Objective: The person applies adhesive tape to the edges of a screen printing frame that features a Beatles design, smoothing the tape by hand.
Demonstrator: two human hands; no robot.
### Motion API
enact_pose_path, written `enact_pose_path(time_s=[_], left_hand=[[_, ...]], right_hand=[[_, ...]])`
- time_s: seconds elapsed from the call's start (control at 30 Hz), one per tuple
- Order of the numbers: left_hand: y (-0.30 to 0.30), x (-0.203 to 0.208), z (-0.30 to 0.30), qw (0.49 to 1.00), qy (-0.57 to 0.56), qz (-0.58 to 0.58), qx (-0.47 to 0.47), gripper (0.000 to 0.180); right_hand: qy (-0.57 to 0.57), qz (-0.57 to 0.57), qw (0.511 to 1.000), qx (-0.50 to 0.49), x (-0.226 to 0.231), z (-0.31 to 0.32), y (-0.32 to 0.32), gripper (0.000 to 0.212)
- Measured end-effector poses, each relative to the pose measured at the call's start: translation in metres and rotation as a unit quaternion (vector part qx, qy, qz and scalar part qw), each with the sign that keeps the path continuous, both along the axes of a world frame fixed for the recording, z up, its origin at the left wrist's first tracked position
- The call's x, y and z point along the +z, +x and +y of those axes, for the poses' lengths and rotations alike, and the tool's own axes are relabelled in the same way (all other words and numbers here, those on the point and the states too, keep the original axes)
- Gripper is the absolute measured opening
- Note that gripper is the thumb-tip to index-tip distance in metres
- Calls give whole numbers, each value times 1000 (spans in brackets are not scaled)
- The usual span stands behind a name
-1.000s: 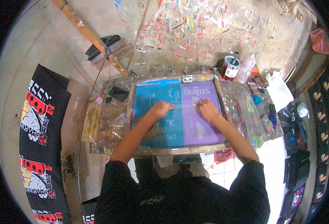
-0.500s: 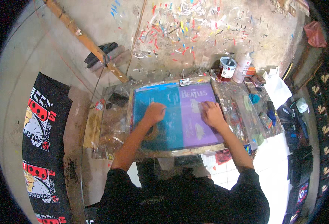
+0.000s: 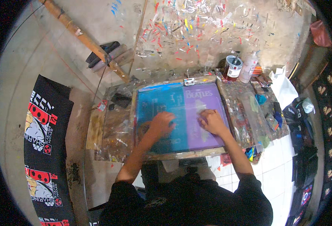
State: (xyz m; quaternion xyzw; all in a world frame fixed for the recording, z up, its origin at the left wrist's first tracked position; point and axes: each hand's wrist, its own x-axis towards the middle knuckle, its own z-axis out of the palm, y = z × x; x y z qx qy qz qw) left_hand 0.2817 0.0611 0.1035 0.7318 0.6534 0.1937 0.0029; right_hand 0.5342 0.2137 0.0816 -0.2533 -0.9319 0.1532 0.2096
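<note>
A wooden-framed printing screen (image 3: 143, 147) lies on the worktable, its mesh teal on the left and purple on the right, with pale lettering and shapes in it. Over the teal part is my left hand (image 3: 163, 122), smeared by motion, so its fingers cannot be read. My right hand (image 3: 213, 121) is over the purple part with its fingers bent inward. Whatever those fingers hold, if anything, is hidden. At the screen's far edge sits a small metal clamp or hinge (image 3: 189, 81).
Behind the screen, on the right, stand an open paint can (image 3: 232, 71) and a clear plastic bottle (image 3: 248, 67). A paint-stained side surface (image 3: 248, 124) holds rags and scraps. Printed black fabric (image 3: 45, 128) hangs at the left. A slanted wooden pole (image 3: 87, 39) crosses the wall.
Both hands have come nearer to me over the screen. My left hand has also shifted right and is more blurred. The whole view has moved slightly.
</note>
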Motion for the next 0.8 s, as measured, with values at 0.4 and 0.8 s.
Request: enact_pose_path(time_s=[0.4, 0.8], left_hand=[[33, -7, -79, 956, -111, 15, 270, 34], [15, 80, -152, 952, -16, -214, 219, 38]], right_hand=[[-161, 30, 973, 160, 28, -90, -15, 31], [-139, 97, 985, 38, 28, -114, -52, 44]])
